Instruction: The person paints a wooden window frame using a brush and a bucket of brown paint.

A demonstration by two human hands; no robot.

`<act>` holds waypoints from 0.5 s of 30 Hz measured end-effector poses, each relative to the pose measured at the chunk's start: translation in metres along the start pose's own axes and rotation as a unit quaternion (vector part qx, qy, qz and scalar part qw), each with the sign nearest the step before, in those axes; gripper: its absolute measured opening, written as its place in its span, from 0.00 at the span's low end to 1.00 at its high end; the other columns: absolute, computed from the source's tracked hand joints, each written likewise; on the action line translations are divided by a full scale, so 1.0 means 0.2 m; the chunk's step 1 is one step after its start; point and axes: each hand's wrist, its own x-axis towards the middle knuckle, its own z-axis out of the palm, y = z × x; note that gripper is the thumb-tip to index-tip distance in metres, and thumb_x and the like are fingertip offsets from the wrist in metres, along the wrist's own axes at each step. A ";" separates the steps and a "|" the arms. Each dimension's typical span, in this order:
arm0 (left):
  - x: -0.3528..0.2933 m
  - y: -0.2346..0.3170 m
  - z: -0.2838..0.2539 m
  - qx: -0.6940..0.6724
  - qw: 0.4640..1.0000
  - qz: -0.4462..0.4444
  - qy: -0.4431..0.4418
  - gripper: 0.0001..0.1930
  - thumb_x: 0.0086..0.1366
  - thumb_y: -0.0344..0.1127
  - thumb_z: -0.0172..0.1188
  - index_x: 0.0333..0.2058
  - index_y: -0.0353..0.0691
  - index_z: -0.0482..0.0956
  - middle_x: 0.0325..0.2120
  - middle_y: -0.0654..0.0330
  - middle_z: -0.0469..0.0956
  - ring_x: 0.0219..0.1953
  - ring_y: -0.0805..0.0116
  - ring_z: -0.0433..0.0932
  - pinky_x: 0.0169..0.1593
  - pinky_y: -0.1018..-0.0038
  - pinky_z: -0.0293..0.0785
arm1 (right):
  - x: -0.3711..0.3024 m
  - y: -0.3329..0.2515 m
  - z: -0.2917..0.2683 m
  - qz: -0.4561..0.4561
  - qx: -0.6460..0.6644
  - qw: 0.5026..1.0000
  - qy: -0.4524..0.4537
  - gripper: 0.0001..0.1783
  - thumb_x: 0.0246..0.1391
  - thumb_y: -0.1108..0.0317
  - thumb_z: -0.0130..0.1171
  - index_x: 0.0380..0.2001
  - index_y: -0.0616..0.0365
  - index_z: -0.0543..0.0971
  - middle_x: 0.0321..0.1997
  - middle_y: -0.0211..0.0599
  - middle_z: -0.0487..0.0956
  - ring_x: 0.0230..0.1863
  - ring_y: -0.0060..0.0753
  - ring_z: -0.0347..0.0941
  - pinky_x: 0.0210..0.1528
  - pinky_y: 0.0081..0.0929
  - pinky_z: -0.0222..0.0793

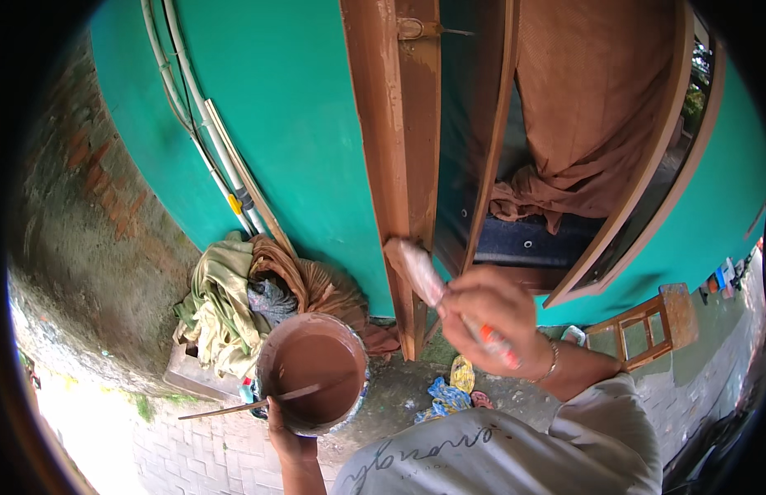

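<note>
A paint bucket (270,351) with brown paint (317,360) in it is in my left hand (286,433), whose thumb lies over the rim. A thin stick (222,412) rests across that rim, one end in the paint and the other sticking out to the left. My right hand (492,307) is closed around the handle of a paintbrush (422,275) and looks slightly blurred. The brush's bristle end meets the lower part of a brown wooden frame (385,157); whether it presses on the wood I cannot tell.
A green wall (292,107) flanks the frame, with pipes (181,99) running down it. Piled cloths (226,293) lie left of the bucket. An open window (622,247) with a brown curtain (597,99) stands right. A wooden stool (643,330) and blue-yellow cloth (449,394) are on the ground.
</note>
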 end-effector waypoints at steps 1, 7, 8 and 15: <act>0.00 0.00 -0.01 0.001 1.000 0.004 0.002 0.32 0.73 0.53 0.51 0.67 0.36 0.61 0.65 0.50 0.65 0.66 0.51 0.65 0.69 0.53 0.61 | 0.11 -0.01 -0.04 -0.014 0.000 1.000 0.014 0.11 0.43 0.84 0.67 0.32 0.65 0.79 0.32 0.45 0.78 0.28 0.37 0.78 0.28 0.27 0.73; -0.04 0.00 -0.02 -0.005 1.000 0.010 0.005 0.33 0.73 0.53 0.49 0.67 0.36 0.60 0.66 0.50 0.64 0.66 0.50 0.64 0.69 0.53 0.61 | 0.48 -0.06 -0.14 -0.170 -0.113 0.971 0.122 0.12 0.47 0.81 0.68 0.36 0.64 0.78 0.38 0.47 0.78 0.34 0.37 0.77 0.36 0.26 0.73; -0.05 0.01 -0.02 -0.005 1.000 0.011 0.009 0.33 0.73 0.53 0.49 0.67 0.36 0.60 0.66 0.49 0.64 0.66 0.50 0.64 0.69 0.53 0.61 | 0.50 -0.06 -0.14 -0.183 -0.121 0.967 0.128 0.12 0.48 0.81 0.67 0.37 0.65 0.78 0.39 0.48 0.79 0.34 0.37 0.77 0.36 0.26 0.74; -0.09 0.01 -0.06 -0.004 1.000 0.013 0.016 0.33 0.73 0.53 0.49 0.67 0.35 0.59 0.65 0.49 0.64 0.66 0.50 0.64 0.68 0.52 0.61 | 0.01 0.01 0.05 -0.043 -0.057 0.993 0.090 0.10 0.44 0.78 0.69 0.31 0.64 0.79 0.37 0.46 0.78 0.28 0.35 0.78 0.28 0.25 0.74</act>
